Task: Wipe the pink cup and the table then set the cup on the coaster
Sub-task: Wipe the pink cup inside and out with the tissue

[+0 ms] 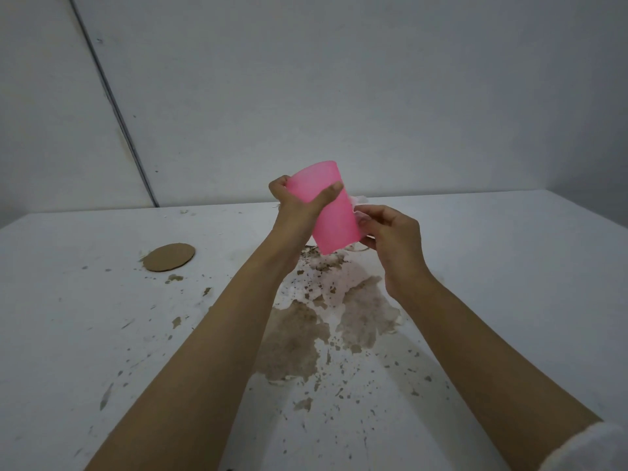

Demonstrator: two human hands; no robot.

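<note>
The pink cup (331, 212) is held in the air above the table, upside down and tilted, its base toward the top. My left hand (300, 202) wraps around its upper part, thumb across the front. Against the cup's right side, my right hand (390, 243) pinches a small wad of white tissue (356, 200), most of it hidden behind the cup and my fingers. A round brown cardboard coaster (169, 257) lies flat on the white table (85, 334) to the left, well apart from both hands.
A large brown spill (299, 338) with scattered specks spreads over the table below my hands, reaching toward the near edge. A soaked white tissue (326, 283) lies in the spill. Grey walls close the table at the back and right.
</note>
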